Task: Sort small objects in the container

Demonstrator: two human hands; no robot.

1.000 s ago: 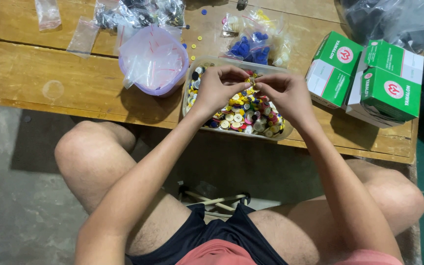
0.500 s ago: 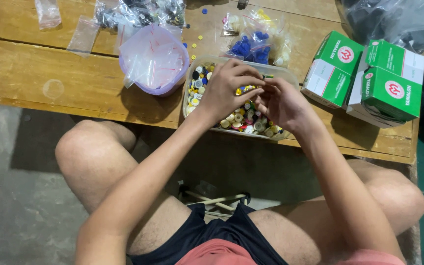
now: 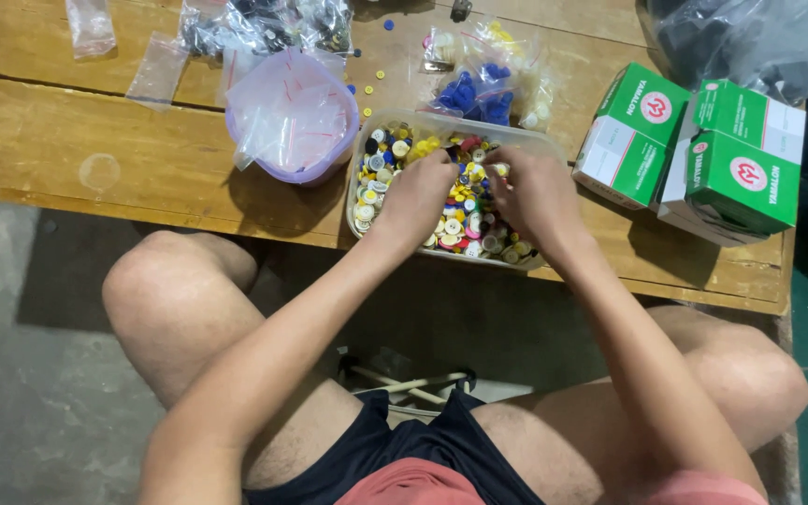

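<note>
Left hand [image 3: 420, 192] and right hand [image 3: 535, 192] curled, knuckles up, fingers buried in buttons [image 3: 465, 229], grip unclear

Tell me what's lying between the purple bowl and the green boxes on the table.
In the head view, the clear tub of coloured buttons sits between the purple bowl and the green boxes, both hands in it.

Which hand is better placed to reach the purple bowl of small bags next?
Left. The left hand is in the button tray on the side next to the purple bowl. The right hand is further off, towards the green boxes.
</note>
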